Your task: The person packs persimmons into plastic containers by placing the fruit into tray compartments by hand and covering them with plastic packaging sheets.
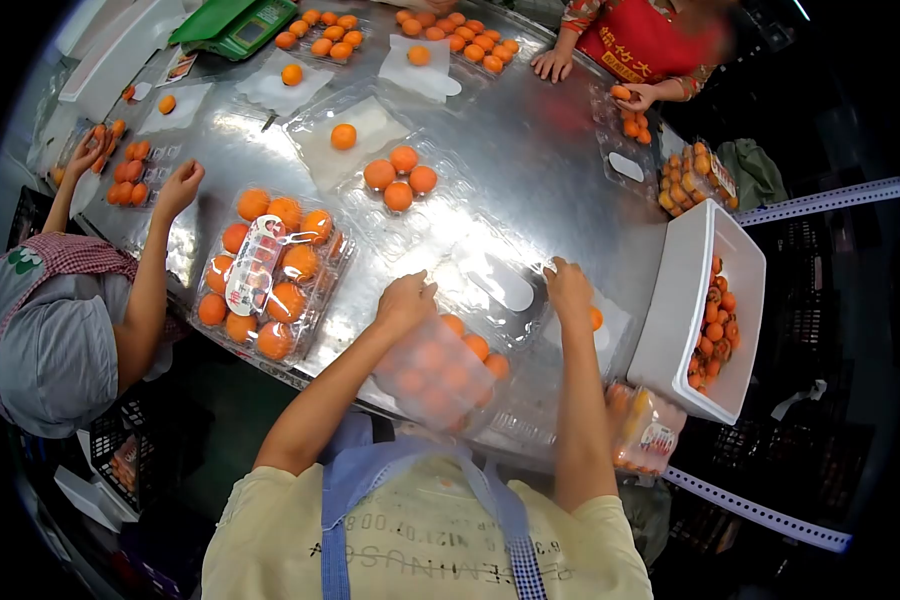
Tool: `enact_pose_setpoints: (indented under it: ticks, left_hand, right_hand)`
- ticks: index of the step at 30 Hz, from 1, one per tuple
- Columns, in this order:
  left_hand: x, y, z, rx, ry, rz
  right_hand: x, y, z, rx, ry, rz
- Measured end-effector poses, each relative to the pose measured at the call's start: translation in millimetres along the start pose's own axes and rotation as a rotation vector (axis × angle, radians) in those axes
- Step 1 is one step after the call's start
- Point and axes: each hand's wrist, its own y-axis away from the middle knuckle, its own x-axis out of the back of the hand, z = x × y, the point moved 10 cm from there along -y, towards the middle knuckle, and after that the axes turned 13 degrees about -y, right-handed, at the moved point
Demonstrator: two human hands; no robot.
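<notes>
My left hand [407, 300] is closed at the upper edge of a thin translucent white sheet [425, 375]. The blurred sheet covers most of the round orange fruits [475, 347] in a clear plastic clamshell box in front of me. My right hand [568, 290] has its fingers bent around the far right edge of the clear plastic lid [525, 325], which lies opened out; glare hides part of the plastic. Beneath my right forearm, a single fruit [596, 318] rests on a white sheet [615, 335]. Left of my hands stands a closed, filled clamshell [270, 275] with a labelled handle.
A white foam box [653, 310] of fruit stands at right, with packed clamshells [645, 430] beside it. Several fruits [400, 178] sit in an opened box ahead. A green scale [235, 28] is at the back. Co-workers' hands [182, 185] are at left and far right.
</notes>
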Motion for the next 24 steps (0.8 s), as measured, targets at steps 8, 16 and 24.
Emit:
enact_pose_setpoints:
  ticks: [8, 16, 24]
  left_hand:
    - [5, 11, -18, 0.020, 0.018, 0.044]
    - [2, 21, -41, 0.027, 0.231, 0.046]
    - [19, 58, -60, 0.017, 0.107, 0.070]
  right_hand:
    - [-20, -18, -15, 0.066, -0.093, -0.012]
    - [43, 48, -74, 0.417, 0.000, 0.518]
    - [-23, 142, -108, 0.417, -0.492, -0.058]
